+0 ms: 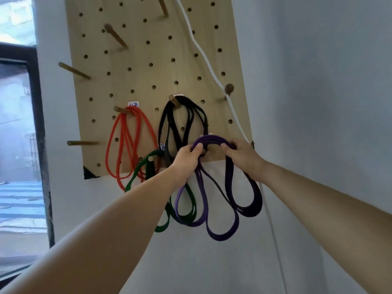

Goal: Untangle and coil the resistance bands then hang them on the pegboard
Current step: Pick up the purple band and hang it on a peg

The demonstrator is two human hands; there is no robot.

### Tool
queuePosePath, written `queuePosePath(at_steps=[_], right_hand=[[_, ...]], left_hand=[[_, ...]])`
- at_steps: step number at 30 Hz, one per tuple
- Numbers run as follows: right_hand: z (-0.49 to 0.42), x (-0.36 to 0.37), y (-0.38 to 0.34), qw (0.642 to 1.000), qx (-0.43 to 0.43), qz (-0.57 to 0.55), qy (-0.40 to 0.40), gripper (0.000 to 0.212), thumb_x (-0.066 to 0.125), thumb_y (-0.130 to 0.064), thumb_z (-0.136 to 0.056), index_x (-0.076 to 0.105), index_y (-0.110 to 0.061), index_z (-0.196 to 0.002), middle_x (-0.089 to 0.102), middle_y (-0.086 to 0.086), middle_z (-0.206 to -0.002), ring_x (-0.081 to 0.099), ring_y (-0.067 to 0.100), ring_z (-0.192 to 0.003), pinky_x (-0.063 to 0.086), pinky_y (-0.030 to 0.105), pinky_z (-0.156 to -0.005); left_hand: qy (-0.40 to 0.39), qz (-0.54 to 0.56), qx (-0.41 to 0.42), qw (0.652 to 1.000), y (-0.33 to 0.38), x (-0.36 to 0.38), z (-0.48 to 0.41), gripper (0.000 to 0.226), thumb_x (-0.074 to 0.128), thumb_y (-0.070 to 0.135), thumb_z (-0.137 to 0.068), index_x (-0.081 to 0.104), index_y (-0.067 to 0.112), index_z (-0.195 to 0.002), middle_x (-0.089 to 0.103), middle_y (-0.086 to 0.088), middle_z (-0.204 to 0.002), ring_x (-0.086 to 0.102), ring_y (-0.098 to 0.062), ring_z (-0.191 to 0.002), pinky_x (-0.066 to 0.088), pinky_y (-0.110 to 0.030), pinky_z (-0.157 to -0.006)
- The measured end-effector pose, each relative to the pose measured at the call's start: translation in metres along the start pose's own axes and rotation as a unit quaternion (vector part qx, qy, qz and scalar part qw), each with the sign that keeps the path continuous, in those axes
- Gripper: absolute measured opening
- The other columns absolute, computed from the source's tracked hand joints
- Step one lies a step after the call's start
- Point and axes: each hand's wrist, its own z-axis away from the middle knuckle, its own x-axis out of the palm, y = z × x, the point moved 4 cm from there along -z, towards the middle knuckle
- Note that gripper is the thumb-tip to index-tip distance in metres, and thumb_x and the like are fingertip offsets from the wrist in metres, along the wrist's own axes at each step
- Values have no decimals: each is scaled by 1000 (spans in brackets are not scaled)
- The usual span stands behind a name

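Pale grey wall [318,81] all round, with a wooden pegboard [161,71] fixed to it at 12 o'clock of the view and a dark-framed window [17,102] at 9 o'clock. Several bare wooden pegs [74,70] jutting from the board toward 10 o'clock. White cord [203,54] trailing down the board from 12 o'clock, past a round knob [229,89], toward 5 o'clock along the wall.

Orange band [133,111] coiled and hung on a peg low on the board, loops dropping toward 6 o'clock. Black band [186,102] coiled on the next peg, at 3 o'clock of the orange one. Green band [163,225] on a lower peg between them, its loops hanging below the board's bottom edge and partly hidden behind the left forearm.

Purple band [212,139] coiled, at 5 o'clock of the black band, against the board's bottom edge. Top of the coil arched between both hands; long loops hanging from there toward 6 o'clock over the bare wall. Left hand [186,160] at the 9 o'clock end of the arch, fingers curled round the strands, thumb laid on top. Right hand [241,153] at the 3 o'clock end, likewise wrapped round the strands. Hard to tell whether the arch already sits on a peg.
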Motion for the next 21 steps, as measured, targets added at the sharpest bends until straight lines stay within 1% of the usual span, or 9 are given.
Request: queuePosePath(at_steps=[2,4,7,10,12,13,14,16,21], right_hand=[[-2,4,5,1000,-2,26,-1,27,51,-37,-104,61,-13,-107,63,5,-100,59,19,-92,46,32,-82],[-4,9,11,999,-4,50,-13,24,51,-35,-104,63,-14,-105,65,7,-102,61,22,-96,49,36,-88],[-6,14,14,997,-9,70,-28,16,50,-27,-105,57,-24,-91,59,1,-89,58,19,-87,46,29,-73],[-11,14,16,996,-13,92,-14,11,48,-23,-105,53,-20,-96,54,-4,-85,54,16,-83,39,22,-61],[-12,14,18,995,-14,94,-15,19,48,-22,-105,52,-25,-87,53,-5,-83,52,10,-77,37,20,-59],[-12,14,19,995,-17,93,-18,24,49,-21,-105,50,-29,-83,53,-6,-83,51,7,-75,36,20,-59],[-12,14,20,995,-20,97,-19,26,50,-22,-105,48,-31,-80,53,-6,-82,50,5,-74,35,21,-59],[-11,13,21,993,-26,111,-23,25,53,-23,-104,48,-30,-80,53,-6,-81,50,6,-73,35,22,-59],[-15,12,20,988,-30,149,-23,8,54,-25,-103,53,-17,-99,52,-6,-82,52,12,-78,36,22,-60]], left_hand=[[18,-9,10,1000,-6,1,-5,29,43,34,-108,62,17,-122,71,-3,-105,66,-12,-90,49,-25,-70],[41,-29,28,998,-12,0,-11,28,46,35,-107,61,16,-122,69,-2,-103,65,-13,-92,49,-25,-73],[67,-62,46,995,-19,0,-15,29,50,36,-105,60,18,-126,68,-2,-107,64,-16,-98,53,-32,-87],[73,-128,80,986,-19,0,-15,24,50,32,-105,62,18,-120,66,-2,-112,62,-16,-99,44,-22,-75],[68,-173,90,978,-20,0,-17,21,51,32,-105,65,19,-114,55,-4,-143,55,-20,-125,44,-28,-95],[67,-198,92,974,-19,-1,-17,23,51,32,-105,67,19,-116,41,-4,-158,42,-22,-141,37,-32,-110],[66,-220,92,969,-19,-3,-18,27,51,32,-105,68,18,-120,29,-2,-165,31,-22,-150,28,-35,-117],[73,-247,90,962,-18,-6,-19,34,49,32,-106,67,14,-128,23,-2,-167,25,-23,-152,23,-35,-119],[94,-273,83,954,-23,2,-24,39,44,30,-108,61,9,-136,24,-3,-166,32,-24,-148,32,-34,-113]])
